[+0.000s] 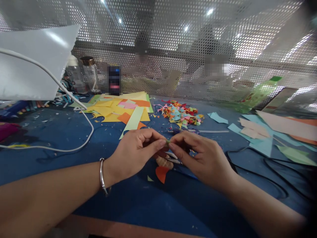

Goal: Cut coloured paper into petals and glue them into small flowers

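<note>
Both hands meet over the middle of the blue table. My left hand (pixel 132 153) wears a silver bangle (pixel 101 172) at the wrist and pinches a small green piece of paper (pixel 168 142) between thumb and forefinger. From the other side, my right hand (pixel 203 153) pinches the same piece, most of it covered by fingertips. Just beneath them lies a pale, pointed metal tool (pixel 174 158), partly hidden; its kind is unclear. An orange paper scrap (pixel 161 174) rests below my left fingers, with a tiny light-green triangle of paper (pixel 150 178) beside it.
Yellow paper sheets (pixel 111 112) are stacked back left, near a phone (pixel 114 81) and a lidded bottle (pixel 90 74). A heap of colourful paper snippets (pixel 182 114) sits at centre back. Blue paper (pixel 262 145) and black cables (pixel 262 175) lie right; a white cable (pixel 91 132) loops left.
</note>
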The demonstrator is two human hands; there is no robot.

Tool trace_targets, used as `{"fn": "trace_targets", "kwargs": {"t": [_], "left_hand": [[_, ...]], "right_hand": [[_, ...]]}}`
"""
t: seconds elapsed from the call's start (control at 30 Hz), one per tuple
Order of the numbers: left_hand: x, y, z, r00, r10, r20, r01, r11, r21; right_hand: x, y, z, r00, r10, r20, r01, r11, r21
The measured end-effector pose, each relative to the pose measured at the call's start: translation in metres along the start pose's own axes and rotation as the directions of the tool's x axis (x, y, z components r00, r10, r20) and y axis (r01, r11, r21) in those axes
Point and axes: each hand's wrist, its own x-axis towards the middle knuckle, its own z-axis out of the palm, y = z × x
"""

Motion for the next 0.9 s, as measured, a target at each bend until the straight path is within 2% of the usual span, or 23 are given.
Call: {"fn": "trace_targets", "kwargs": {"t": [0.17, 0.33, 0.67, 0.9], "left_hand": [[0.0006, -0.0043, -0.0010, 0.999, -0.022, 0.029, 0.021, 0.999, 0.024], [0.0015, -0.0011, -0.0011, 0.999, -0.049, 0.020, 0.046, 0.991, 0.124], [0.0027, -0.0017, -0.0054, 0.997, -0.035, 0.064, 0.011, 0.941, 0.338], [0.0023, 0.0025, -0.0072, 0.997, -0.015, 0.082, -0.021, 0.907, 0.420]], "right_hand": [[0.0018, -0.0009, 0.0009, 0.999, 0.029, 0.032, -0.029, 0.999, 0.025], [0.0023, -0.0025, 0.0009, 0.998, 0.040, 0.048, -0.041, 0.999, 0.026], [0.0014, -0.0006, -0.0005, 0.992, 0.067, 0.108, -0.072, 0.997, 0.039], [0.0009, -0.0026, -0.0008, 0.991, 0.030, 0.131, -0.033, 0.999, 0.023]]}}
